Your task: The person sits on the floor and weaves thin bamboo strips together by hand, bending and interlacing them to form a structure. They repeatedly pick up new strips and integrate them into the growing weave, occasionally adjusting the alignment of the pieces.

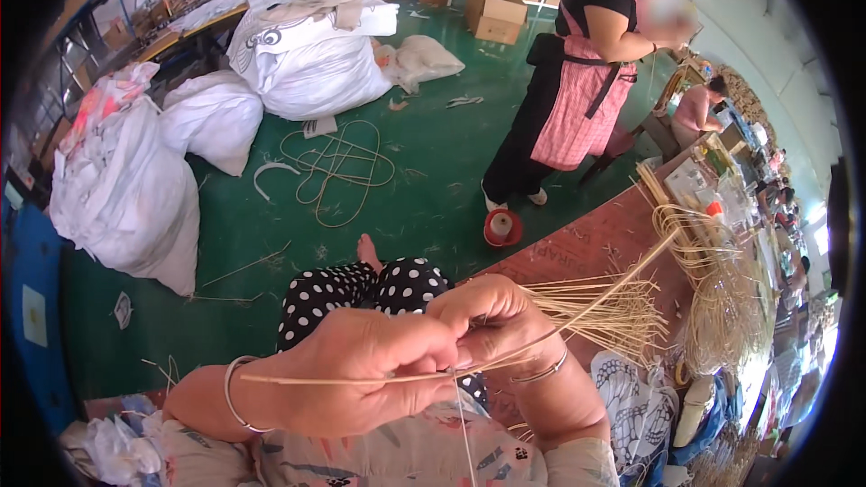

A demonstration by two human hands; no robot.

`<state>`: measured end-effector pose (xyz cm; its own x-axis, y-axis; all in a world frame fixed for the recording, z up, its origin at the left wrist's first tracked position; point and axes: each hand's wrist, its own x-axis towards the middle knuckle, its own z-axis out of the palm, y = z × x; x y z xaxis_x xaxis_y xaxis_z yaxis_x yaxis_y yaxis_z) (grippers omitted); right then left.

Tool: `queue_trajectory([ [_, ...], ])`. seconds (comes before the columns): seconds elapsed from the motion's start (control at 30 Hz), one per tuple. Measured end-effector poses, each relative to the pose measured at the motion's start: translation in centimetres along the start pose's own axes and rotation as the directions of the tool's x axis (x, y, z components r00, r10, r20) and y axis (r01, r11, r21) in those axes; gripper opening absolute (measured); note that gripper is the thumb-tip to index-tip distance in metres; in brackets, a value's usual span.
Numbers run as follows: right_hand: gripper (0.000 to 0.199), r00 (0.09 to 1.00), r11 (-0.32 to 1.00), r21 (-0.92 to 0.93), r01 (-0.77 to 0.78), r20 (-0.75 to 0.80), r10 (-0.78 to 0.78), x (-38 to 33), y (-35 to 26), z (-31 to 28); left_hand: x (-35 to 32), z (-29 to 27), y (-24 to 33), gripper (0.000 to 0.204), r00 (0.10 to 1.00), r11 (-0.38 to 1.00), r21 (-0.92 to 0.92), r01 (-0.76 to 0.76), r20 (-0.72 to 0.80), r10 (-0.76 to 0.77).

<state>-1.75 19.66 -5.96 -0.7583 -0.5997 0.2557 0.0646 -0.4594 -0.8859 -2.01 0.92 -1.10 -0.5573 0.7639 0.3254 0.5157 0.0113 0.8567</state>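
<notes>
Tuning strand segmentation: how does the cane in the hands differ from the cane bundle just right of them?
Count: the held cane shows one or a few strands; the cane bundle has many.
Shape: the held cane makes one long, bowed line; the cane bundle fans out rightward.
Place: the held cane is up in the left hand and right hand; the cane bundle spreads over the red surface.
Shared: thin, straw-coloured strands.

left hand (361, 361): back toward camera, fingers curled, thumb and forefinger pinched, tips aimed right. right hand (496, 316): fingers bent inward, thumb aimed left, also pinching. the 2 hands meet at the fingertips. left forearm (203, 401) nearly level; right forearm (568, 401) slants up and leftward. both forearms bare.
</notes>
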Motion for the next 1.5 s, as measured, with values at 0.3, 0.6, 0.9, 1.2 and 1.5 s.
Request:
queue_trajectory([
  [0.3,0.014,0.577,0.847,-0.399,0.352,-0.62,-0.532,-3.0,0.1,1.0,-0.7,-0.7,0.1,0.011,0.97,0.978,0.162,-0.128,-0.183,0.158],
  [0.6,0.019,0.798,0.486,-0.84,0.241,-0.113,-0.591,-1.8,0.7,4.5,-0.6,-0.1,-0.2,0.011,0.942,0.947,0.26,-0.192,-0.221,0.251],
  [0.9,0.032,0.939,0.764,-0.631,0.136,-0.165,-0.303,-3.1,-1.1,6.1,-1.7,0.1,-1.2,0.011,0.972,0.964,0.218,-0.153,-0.143,0.187],
  [1.2,0.026,0.853,0.88,-0.352,0.32,-0.297,-0.429,-4.2,-1.9,-0.5,-1.4,-1.1,-2.0,0.012,0.983,0.917,-0.378,0.126,0.174,-0.063],
  [1.5,0.027,0.948,0.888,-0.372,0.27,-0.06,-0.314,-1.3,1.2,0.3,-1.1,-1.3,-2.1,0.017,0.962,0.836,-0.484,0.26,0.204,-0.181],
])
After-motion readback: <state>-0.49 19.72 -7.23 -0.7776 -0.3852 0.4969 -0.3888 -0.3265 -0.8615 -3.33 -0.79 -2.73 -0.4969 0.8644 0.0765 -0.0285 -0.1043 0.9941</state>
